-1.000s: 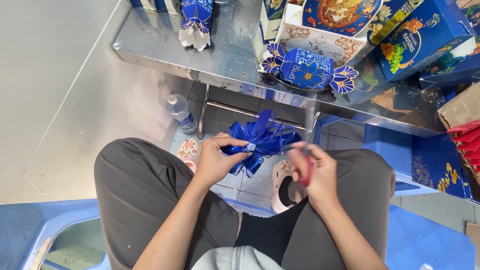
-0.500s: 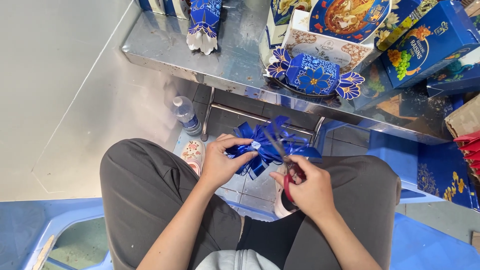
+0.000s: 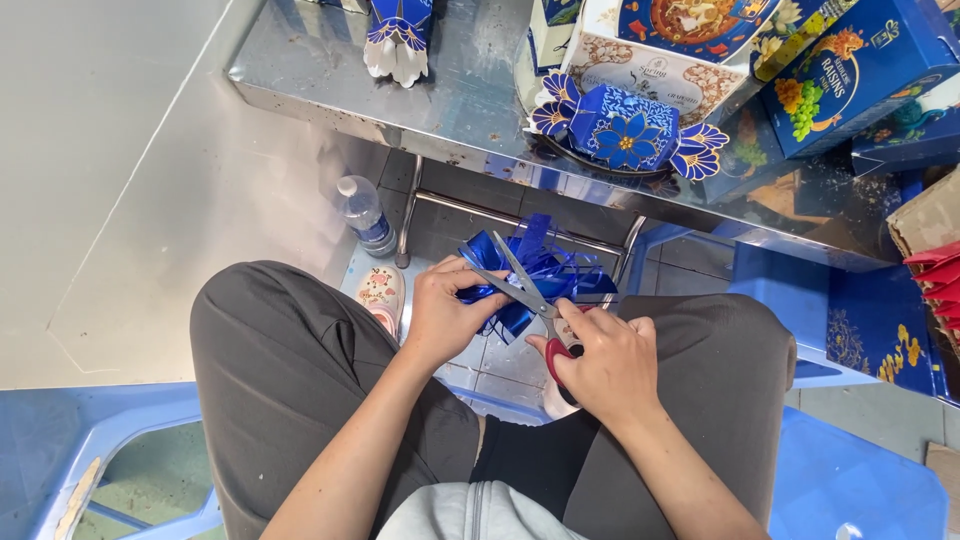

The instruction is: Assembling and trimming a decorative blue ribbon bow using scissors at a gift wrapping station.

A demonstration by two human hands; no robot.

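My left hand (image 3: 446, 310) grips a shiny blue ribbon bow (image 3: 535, 270) over my lap, pinching it at its left side. My right hand (image 3: 605, 362) holds red-handled scissors (image 3: 527, 290), their blades apart and lying across the bow's ribbon loops. Both hands sit between my knees in dark grey trousers, below the edge of a steel table (image 3: 450, 110).
On the table lie a blue candy-shaped gift box (image 3: 625, 130) with flower print, a second one (image 3: 398, 35) at the far left, and several blue printed cartons (image 3: 850, 75). A plastic water bottle (image 3: 362, 213) stands on the floor under the table. Blue plastic stools flank me.
My right hand has brought the scissors up from beside the bow, and the blades have opened across the ribbon. The left hand keeps its hold on the bow.
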